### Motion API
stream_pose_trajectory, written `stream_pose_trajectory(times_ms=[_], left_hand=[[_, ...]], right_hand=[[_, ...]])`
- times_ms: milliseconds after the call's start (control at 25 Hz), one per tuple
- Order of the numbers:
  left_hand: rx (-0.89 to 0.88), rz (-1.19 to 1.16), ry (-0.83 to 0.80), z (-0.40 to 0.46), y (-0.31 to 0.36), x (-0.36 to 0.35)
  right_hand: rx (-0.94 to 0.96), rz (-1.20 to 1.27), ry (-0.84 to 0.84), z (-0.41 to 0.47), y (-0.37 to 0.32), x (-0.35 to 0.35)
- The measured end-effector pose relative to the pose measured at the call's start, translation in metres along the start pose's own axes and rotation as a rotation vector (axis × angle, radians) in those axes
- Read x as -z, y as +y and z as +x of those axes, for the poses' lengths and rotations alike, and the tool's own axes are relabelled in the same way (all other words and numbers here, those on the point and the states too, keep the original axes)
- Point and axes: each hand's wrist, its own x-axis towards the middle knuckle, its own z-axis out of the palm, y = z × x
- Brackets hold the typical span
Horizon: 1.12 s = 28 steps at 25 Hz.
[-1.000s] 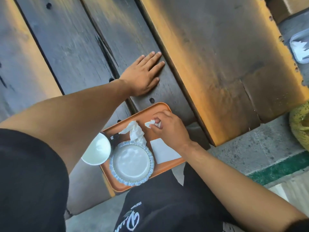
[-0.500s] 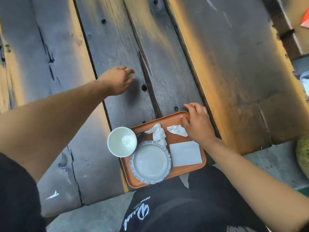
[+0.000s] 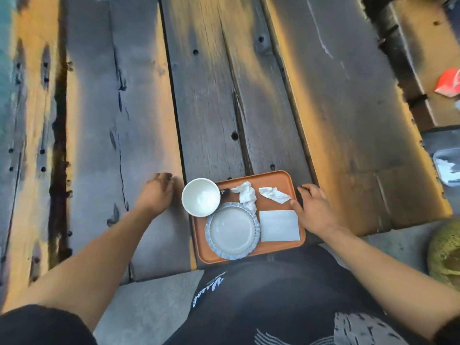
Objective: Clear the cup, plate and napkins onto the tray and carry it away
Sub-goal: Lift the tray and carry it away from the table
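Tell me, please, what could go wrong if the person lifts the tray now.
1. The white cup stands at the orange tray's left edge and seems to overhang it; a tilt might tip it off.
2. Two crumpled napkins and the flat napkin lie loose and could slide or blow away.
3. The left hand is still off the tray; only the right hand touches it.

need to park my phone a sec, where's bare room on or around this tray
The tray is crowded: cup, plate, two crumpled napkins and a flat napkin fill it. Bare planks lie beyond its far edge and left of the left hand. The right hand blocks the right rim.
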Motion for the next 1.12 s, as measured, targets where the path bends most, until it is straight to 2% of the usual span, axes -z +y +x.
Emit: stream_pose_trajectory(times_ms=[240, 480, 640, 920, 1120], left_hand=[[0.137, -0.109, 0.053, -0.080, -0.010, -0.048], [0.257, -0.289, 0.100, -0.158, 0.023, -0.100], [0.318, -0.293, 0.084, -0.210, 0.038, -0.132], [0.444, -0.234, -0.095, -0.272, 0.049, -0.165], [0.537, -0.292, -0.178, -0.286, 0.060, -0.174]], right_hand=[[0.019, -0.016, -0.034, -0.025, 0.012, -0.005], [0.108, -0.053, -0.087, -0.058, 0.024, -0.009], [0.154, -0.086, -0.130, -0.077, 0.036, -0.008], [0.148, -0.078, -0.348, -0.116, 0.053, -0.023], [0.141, -0.077, -0.479, -0.129, 0.062, -0.031]])
